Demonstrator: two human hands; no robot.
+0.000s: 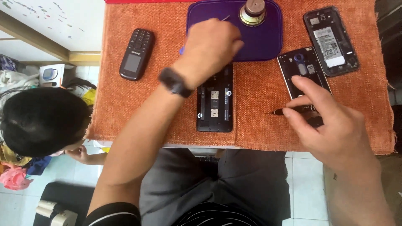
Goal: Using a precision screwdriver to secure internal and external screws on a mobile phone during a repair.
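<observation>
My left hand (209, 48), with a dark band on its wrist, reaches over the purple mat (268, 37) and grips a thin metal tool (225, 18) whose tip points toward a round metal magnet (253, 11). An opened black phone (215, 102) lies below that hand on the orange cloth. My right hand (331, 121) holds a small black screwdriver (293, 110), tip pointing left, just below a second opened phone (302, 69).
A third opened phone (331, 39) with its battery showing lies at the upper right. A black keypad phone (137, 53) rests at the left of the orange cloth (259, 125). Another person's dark-haired head (42, 119) is low at the left, beside the table edge.
</observation>
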